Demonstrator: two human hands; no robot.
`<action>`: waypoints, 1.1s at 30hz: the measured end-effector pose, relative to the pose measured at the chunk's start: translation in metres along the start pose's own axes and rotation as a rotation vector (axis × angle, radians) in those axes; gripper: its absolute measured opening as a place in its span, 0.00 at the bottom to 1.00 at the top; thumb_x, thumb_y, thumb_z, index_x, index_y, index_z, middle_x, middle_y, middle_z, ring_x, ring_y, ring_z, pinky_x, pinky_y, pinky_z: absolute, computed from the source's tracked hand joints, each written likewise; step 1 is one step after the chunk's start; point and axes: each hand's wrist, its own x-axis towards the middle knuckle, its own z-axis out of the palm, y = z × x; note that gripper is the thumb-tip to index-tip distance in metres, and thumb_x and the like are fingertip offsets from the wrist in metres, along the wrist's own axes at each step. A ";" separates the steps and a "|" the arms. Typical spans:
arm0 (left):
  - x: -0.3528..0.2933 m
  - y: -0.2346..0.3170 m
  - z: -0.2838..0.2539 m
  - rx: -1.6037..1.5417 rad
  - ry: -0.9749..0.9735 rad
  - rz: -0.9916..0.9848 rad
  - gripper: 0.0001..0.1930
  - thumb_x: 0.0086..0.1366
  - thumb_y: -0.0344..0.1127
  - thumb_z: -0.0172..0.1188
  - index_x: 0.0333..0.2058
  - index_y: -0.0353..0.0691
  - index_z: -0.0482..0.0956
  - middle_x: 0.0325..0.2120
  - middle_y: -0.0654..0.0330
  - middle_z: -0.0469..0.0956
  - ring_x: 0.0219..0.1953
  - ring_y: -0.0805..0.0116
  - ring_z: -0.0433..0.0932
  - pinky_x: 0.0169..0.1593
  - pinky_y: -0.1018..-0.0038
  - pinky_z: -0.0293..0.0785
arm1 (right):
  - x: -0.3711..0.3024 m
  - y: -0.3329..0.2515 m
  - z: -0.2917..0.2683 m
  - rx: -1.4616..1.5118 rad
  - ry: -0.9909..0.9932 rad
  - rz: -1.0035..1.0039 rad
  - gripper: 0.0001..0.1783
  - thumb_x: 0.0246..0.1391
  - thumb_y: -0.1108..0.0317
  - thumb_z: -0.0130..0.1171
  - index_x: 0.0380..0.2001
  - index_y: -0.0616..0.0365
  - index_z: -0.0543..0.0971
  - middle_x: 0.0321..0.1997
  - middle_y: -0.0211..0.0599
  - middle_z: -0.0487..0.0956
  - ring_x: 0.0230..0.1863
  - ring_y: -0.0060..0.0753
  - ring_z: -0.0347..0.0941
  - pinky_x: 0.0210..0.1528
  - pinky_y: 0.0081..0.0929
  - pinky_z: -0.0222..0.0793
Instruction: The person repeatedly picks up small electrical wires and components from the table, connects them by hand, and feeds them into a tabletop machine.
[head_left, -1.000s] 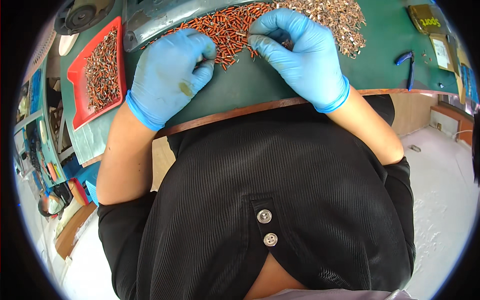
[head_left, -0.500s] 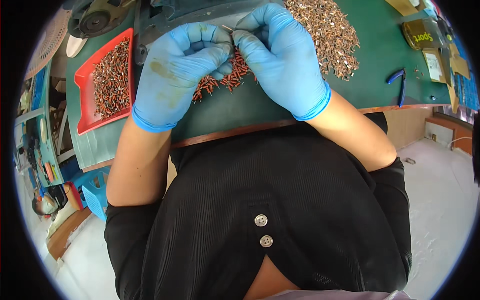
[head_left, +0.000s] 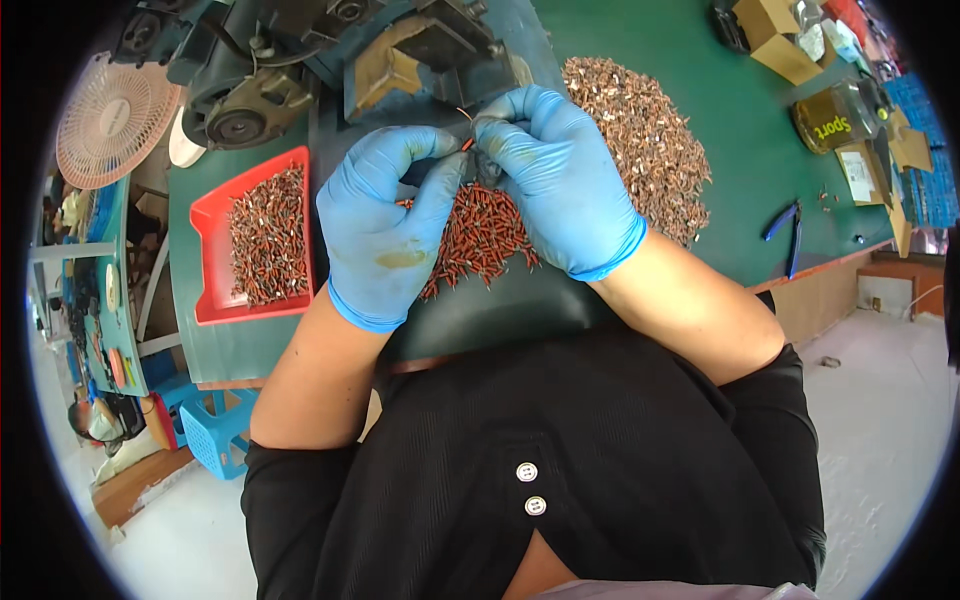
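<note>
Both my hands wear blue gloves with dark smudges, and their fingertips almost meet above the table. My left hand [head_left: 385, 225] pinches a small red rod-like part [head_left: 467, 145] between thumb and index finger. A thin copper-coloured strip [head_left: 464, 113] sticks out from the closed fingertips of my right hand [head_left: 570, 185]. Whether strip and red part are joined I cannot tell. Beneath the hands spreads a heap of small red parts [head_left: 480, 240], partly covered by them. A larger heap of copper-coloured pieces [head_left: 640, 135] lies beyond my right hand.
Left of my hands, a red tray [head_left: 208, 235] holds many more red parts. A dark machine [head_left: 420, 55] stands straight ahead. Blue-handled pliers [head_left: 795, 240], a bottle [head_left: 840, 120] and a cardboard box [head_left: 775, 45] are at the right. A fan [head_left: 115, 130] stands far left.
The view has shifted, so the machine and table sit lower in the picture and more shows at the top. Both hands stay close together, pinching; the red part now shows at my left fingertips.
</note>
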 end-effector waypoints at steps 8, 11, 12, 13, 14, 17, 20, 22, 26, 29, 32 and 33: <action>0.052 -0.013 -0.004 0.130 0.262 0.160 0.06 0.51 0.24 0.65 0.29 0.39 0.79 0.23 0.59 0.76 0.20 0.72 0.74 0.25 0.78 0.69 | 0.051 -0.026 0.014 -0.038 0.047 -0.130 0.05 0.55 0.75 0.55 0.33 0.65 0.74 0.28 0.34 0.76 0.27 0.21 0.71 0.31 0.17 0.67; 0.077 -0.025 0.002 0.106 0.363 0.155 0.04 0.50 0.26 0.65 0.27 0.38 0.80 0.20 0.60 0.76 0.18 0.73 0.73 0.25 0.79 0.69 | 0.075 -0.028 0.020 -0.212 0.120 -0.255 0.05 0.53 0.74 0.57 0.32 0.65 0.75 0.26 0.34 0.77 0.27 0.21 0.72 0.31 0.17 0.68; 0.083 -0.028 0.006 0.077 0.432 0.167 0.04 0.50 0.27 0.65 0.26 0.38 0.80 0.19 0.61 0.76 0.17 0.73 0.72 0.25 0.79 0.69 | 0.081 -0.029 0.022 -0.298 0.162 -0.288 0.05 0.52 0.73 0.58 0.31 0.65 0.76 0.24 0.35 0.78 0.27 0.21 0.73 0.31 0.18 0.69; 0.088 -0.029 0.009 0.027 0.456 0.103 0.04 0.50 0.29 0.66 0.24 0.37 0.80 0.18 0.61 0.76 0.16 0.74 0.72 0.24 0.79 0.69 | 0.084 -0.030 0.024 -0.300 0.161 -0.285 0.05 0.52 0.73 0.58 0.31 0.65 0.76 0.24 0.35 0.78 0.27 0.21 0.73 0.31 0.18 0.69; 0.091 -0.031 0.012 0.027 0.456 0.100 0.04 0.50 0.29 0.66 0.24 0.37 0.80 0.18 0.61 0.76 0.16 0.74 0.72 0.24 0.79 0.69 | 0.087 -0.032 0.026 -0.382 0.229 -0.363 0.05 0.49 0.74 0.60 0.29 0.65 0.76 0.23 0.37 0.77 0.25 0.27 0.74 0.29 0.22 0.70; 0.097 -0.039 0.017 0.089 0.509 0.106 0.04 0.49 0.29 0.66 0.24 0.37 0.80 0.18 0.61 0.76 0.16 0.74 0.72 0.24 0.79 0.69 | 0.090 -0.035 0.034 -0.459 0.314 -0.474 0.05 0.47 0.74 0.61 0.26 0.65 0.76 0.20 0.40 0.77 0.22 0.29 0.74 0.27 0.25 0.70; 0.100 -0.046 0.024 0.097 0.526 0.180 0.05 0.49 0.30 0.66 0.24 0.37 0.80 0.17 0.61 0.76 0.16 0.75 0.72 0.24 0.79 0.69 | 0.093 -0.031 0.034 -0.465 0.351 -0.488 0.06 0.48 0.73 0.61 0.25 0.66 0.76 0.19 0.40 0.77 0.21 0.27 0.73 0.26 0.24 0.69; 0.098 -0.044 0.025 0.103 0.541 0.172 0.04 0.48 0.29 0.66 0.24 0.38 0.80 0.16 0.62 0.75 0.16 0.73 0.73 0.24 0.78 0.69 | 0.091 -0.028 0.034 -0.473 0.370 -0.461 0.06 0.48 0.74 0.61 0.25 0.66 0.76 0.19 0.40 0.77 0.21 0.28 0.73 0.26 0.24 0.69; 0.093 -0.054 0.032 0.142 0.539 0.227 0.04 0.48 0.29 0.66 0.23 0.40 0.80 0.16 0.62 0.76 0.17 0.71 0.74 0.24 0.77 0.70 | 0.086 -0.023 0.032 -0.473 0.385 -0.452 0.06 0.48 0.74 0.61 0.24 0.65 0.75 0.19 0.40 0.76 0.20 0.28 0.73 0.26 0.25 0.69; 0.086 -0.055 0.038 0.150 0.520 0.208 0.04 0.48 0.29 0.66 0.23 0.41 0.79 0.17 0.62 0.76 0.17 0.69 0.74 0.24 0.76 0.71 | 0.079 -0.019 0.027 -0.483 0.386 -0.432 0.06 0.48 0.74 0.60 0.24 0.65 0.75 0.19 0.41 0.76 0.20 0.28 0.73 0.26 0.25 0.69; 0.077 -0.055 0.046 0.150 0.502 0.220 0.04 0.47 0.29 0.65 0.24 0.41 0.80 0.17 0.63 0.76 0.18 0.69 0.74 0.25 0.76 0.71 | 0.070 -0.015 0.021 -0.492 0.394 -0.410 0.06 0.48 0.73 0.60 0.24 0.65 0.75 0.19 0.41 0.76 0.20 0.28 0.73 0.26 0.25 0.69; 0.073 -0.054 0.049 0.163 0.501 0.212 0.04 0.47 0.29 0.65 0.24 0.41 0.80 0.17 0.63 0.76 0.18 0.69 0.74 0.25 0.76 0.71 | 0.067 -0.013 0.018 -0.497 0.400 -0.400 0.06 0.48 0.73 0.60 0.24 0.65 0.75 0.19 0.41 0.76 0.20 0.29 0.73 0.26 0.25 0.69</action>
